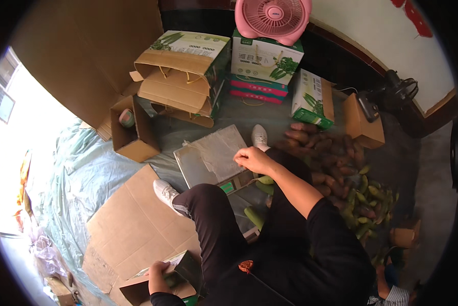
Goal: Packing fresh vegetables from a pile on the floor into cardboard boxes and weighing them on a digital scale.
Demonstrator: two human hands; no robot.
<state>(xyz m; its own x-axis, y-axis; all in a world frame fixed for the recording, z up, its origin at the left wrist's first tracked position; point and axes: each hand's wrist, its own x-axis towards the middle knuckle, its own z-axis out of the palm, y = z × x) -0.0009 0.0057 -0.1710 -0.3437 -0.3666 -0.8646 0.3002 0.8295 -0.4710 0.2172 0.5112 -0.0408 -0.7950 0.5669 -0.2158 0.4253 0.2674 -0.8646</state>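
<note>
Head view: right hand [253, 159], fingers curled, rests on the flat grey scale platform [211, 155] by the knees; left hand [159, 275] grips a light, stiff cardboard box [152, 288] edge, probably pinching

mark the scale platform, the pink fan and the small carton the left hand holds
scale platform [216, 153], head view, bare grey top plate.
pink fan [273, 16], head view, centre of its front grille.
small carton [137, 289], head view, brown flap below the left hand [159, 275].
</note>
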